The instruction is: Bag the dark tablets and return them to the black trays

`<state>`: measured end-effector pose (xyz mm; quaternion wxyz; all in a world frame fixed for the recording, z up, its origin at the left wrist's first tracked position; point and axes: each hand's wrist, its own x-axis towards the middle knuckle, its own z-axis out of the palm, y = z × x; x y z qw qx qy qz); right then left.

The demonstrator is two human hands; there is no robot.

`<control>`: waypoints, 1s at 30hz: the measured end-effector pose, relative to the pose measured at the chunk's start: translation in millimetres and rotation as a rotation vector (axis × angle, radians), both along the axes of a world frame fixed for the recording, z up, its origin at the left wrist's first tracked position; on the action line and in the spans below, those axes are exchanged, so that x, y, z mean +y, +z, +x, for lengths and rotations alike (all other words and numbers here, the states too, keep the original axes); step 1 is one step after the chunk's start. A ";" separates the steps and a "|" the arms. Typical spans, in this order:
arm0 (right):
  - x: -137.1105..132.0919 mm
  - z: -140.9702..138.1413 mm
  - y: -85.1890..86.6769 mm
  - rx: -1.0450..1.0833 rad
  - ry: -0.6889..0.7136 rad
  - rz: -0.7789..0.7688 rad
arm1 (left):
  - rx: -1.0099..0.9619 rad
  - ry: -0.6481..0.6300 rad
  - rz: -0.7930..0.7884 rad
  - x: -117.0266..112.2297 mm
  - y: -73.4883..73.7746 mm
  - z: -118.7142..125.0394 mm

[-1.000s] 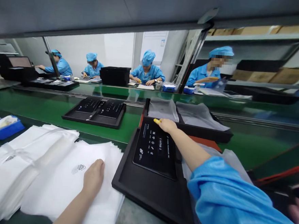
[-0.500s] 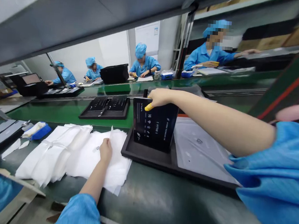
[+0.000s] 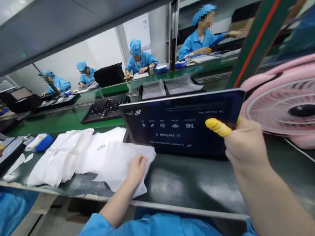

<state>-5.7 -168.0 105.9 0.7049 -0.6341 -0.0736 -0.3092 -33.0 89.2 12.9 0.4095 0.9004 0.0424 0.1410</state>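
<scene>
Gripping tablet [image 3: 170, 128] w/ R hand [image 3: 246, 142], white sheet [image 3: 116, 162] w/ L hand [image 3: 137, 168], both closed

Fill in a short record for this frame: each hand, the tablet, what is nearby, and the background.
Left hand: fingers closed on a thin white sheet
Right hand: grips a black tablet by one end; yellow finger covers worn
Tablet pose: raised on edge, print upside down; table contact unclear
Nearby: white stacks, blue bin, pink fan
Background: black tray on green belt; blue-capped co-workers
</scene>
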 end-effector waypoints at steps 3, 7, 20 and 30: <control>1.9 -24.5 -30.6 0.093 0.055 -0.018 | 0.117 -0.002 -0.013 -13.6 -25.9 -1.1; 3.0 -42.1 -61.0 0.204 0.032 -0.112 | 0.093 0.109 -0.267 2.2 -32.2 7.6; 48.4 -42.1 -103.3 0.254 0.170 -0.112 | -0.472 -0.039 0.033 17.7 79.9 -2.5; 56.8 -10.7 -111.7 0.546 0.153 0.448 | -0.463 -0.403 0.495 -18.5 38.1 -18.0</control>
